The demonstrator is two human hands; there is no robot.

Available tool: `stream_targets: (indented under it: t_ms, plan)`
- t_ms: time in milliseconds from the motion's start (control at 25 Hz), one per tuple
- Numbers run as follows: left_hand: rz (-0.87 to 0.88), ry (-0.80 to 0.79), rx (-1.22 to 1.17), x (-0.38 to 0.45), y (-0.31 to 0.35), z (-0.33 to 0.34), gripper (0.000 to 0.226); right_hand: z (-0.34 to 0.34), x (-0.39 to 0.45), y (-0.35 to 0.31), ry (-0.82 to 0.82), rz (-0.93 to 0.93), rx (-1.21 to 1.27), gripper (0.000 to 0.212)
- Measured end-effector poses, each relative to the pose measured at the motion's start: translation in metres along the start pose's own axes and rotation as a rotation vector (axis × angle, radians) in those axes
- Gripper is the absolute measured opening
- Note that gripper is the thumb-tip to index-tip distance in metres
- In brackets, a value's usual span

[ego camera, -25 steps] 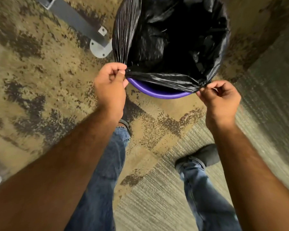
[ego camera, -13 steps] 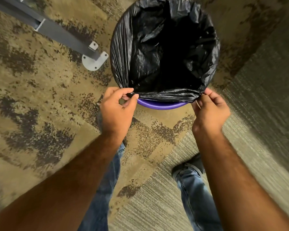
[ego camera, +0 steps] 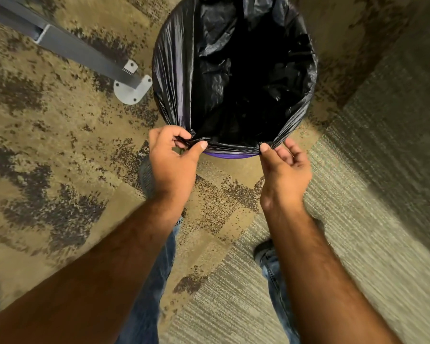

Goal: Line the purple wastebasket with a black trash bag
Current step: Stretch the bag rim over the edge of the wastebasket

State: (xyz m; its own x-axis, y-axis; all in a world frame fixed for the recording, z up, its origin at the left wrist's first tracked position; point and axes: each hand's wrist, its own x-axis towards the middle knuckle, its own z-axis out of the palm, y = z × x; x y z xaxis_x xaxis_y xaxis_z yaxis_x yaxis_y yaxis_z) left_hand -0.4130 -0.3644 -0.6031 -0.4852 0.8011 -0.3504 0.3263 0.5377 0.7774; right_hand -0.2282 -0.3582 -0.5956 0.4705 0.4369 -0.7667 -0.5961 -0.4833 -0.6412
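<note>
A black trash bag point(ego camera: 233, 78) hangs open inside the purple wastebasket point(ego camera: 230, 155), draped over its rim on the left, right and far sides. Only a thin purple strip of the rim shows at the near edge, under the bag's stretched hem. My left hand point(ego camera: 174, 160) pinches the hem at the near left, thumb against curled fingers. My right hand point(ego camera: 283, 165) holds the hem at the near right between thumb and forefinger, its other fingers spread loose. The basket's walls and bottom are hidden by the bag.
A grey metal leg with a round white foot plate point(ego camera: 132, 91) stands on the carpet just left of the wastebasket. My jeans and a dark shoe point(ego camera: 262, 249) are below my arms. Patterned tan carpet lies left, striped grey carpet right.
Both hands have pulled the bag's near hem down toward the rim, so less purple shows. My right hand's fingers have loosened and spread. The view has tilted closer over the basket.
</note>
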Motion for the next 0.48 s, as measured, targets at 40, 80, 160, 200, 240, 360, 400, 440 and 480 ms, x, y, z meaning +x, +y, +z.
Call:
stream_targets:
  t_ms: [40,80,160,200,240,360,400,440,480]
  plan:
    - [-0.035,0.000,-0.036,0.000,0.000,0.000,0.035,-0.004,0.000,0.000,-0.028,0.036,0.030,0.048]
    - [-0.072,-0.004,-0.097,0.000,0.000,0.000,0.038,-0.006,0.000,0.001,-0.042,0.073,0.063,0.049]
    - [-0.142,-0.024,-0.257,0.000,0.000,-0.002,0.043,-0.009,0.003,0.003,-0.040,0.127,0.135,0.049]
    - [-0.186,-0.039,-0.330,0.001,-0.001,-0.004,0.044,-0.009,0.004,0.005,-0.039,0.143,0.165,0.048]
    - [-0.248,-0.058,-0.400,0.001,-0.003,-0.007,0.044,-0.009,0.004,0.006,-0.046,0.158,0.186,0.046]
    - [-0.467,-0.142,-0.596,0.004,-0.009,-0.014,0.038,-0.014,0.006,0.006,-0.097,0.224,0.217,0.036]
    - [-0.518,-0.167,-0.638,0.005,-0.011,-0.016,0.035,-0.017,0.008,0.005,-0.110,0.245,0.219,0.033]
    - [-0.552,-0.184,-0.664,0.007,-0.012,-0.016,0.034,-0.018,0.010,0.004,-0.119,0.256,0.215,0.030]
    - [-0.574,-0.193,-0.671,0.008,-0.012,-0.017,0.033,-0.020,0.012,0.002,-0.123,0.257,0.205,0.027]
